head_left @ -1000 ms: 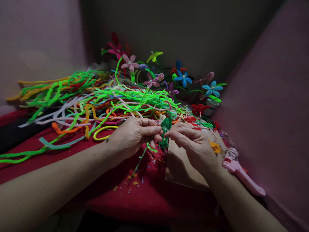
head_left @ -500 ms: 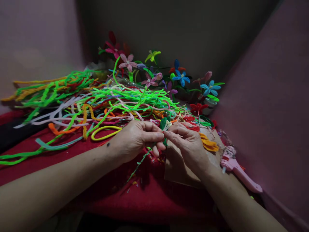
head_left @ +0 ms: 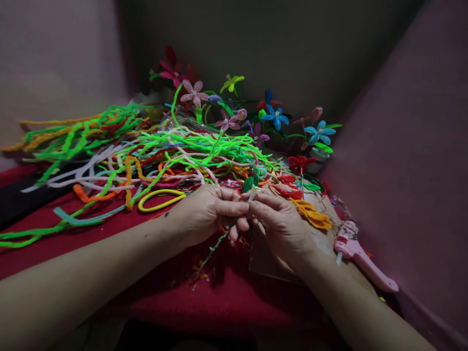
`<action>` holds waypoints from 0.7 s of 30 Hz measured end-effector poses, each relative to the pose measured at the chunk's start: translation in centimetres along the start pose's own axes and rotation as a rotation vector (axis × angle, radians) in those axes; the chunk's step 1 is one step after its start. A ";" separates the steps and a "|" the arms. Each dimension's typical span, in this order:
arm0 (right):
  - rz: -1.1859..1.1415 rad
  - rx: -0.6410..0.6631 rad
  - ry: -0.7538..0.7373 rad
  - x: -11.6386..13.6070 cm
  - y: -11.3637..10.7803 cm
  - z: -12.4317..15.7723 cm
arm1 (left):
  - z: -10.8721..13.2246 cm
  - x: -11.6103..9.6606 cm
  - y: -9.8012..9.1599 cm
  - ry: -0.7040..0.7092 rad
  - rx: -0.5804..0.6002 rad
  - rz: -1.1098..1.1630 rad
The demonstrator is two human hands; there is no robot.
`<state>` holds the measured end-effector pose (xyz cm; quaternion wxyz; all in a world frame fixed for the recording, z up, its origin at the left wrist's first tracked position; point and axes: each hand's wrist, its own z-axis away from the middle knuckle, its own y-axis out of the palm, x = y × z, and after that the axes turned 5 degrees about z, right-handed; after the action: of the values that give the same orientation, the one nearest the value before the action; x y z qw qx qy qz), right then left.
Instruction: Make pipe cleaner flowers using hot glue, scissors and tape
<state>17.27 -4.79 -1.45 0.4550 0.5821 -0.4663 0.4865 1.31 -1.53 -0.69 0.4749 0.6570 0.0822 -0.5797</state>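
Two grips are closed: the cream tuft (head_left: 253, 193) is pinched between the fingertips of the left hand (head_left: 210, 210) and right hand (head_left: 282, 223), above the tabletop (head_left: 204, 304). Judged light, soft, easily splayed; best held at its gathered base.

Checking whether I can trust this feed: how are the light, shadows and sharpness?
Head view: dim, back wall nearly black; bright green stems stand out; the brown board is shadowed beside the right hand; the pale tuft lacks fine detail.
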 end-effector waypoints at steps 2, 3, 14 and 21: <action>-0.069 0.034 0.012 0.0 -0.1 0.0 | 0.0 0.0 0.0 -0.047 0.047 0.055; -0.096 0.043 0.016 0.1 -0.1 0.0 | 0.0 0.0 0.0 -0.069 0.073 0.073; -0.243 -0.144 0.047 0.0 0.9 0.3 | 0.7 0.3 1.8 0.315 -0.153 -0.301; -0.304 -0.223 0.070 0.2 1.4 0.4 | 0.7 2.1 0.7 1.026 -0.259 -1.228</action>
<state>15.94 -5.42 -1.23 0.6009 0.5747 -0.4079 0.3771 1.98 -3.34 -2.03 0.0472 0.6185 0.7023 -0.3492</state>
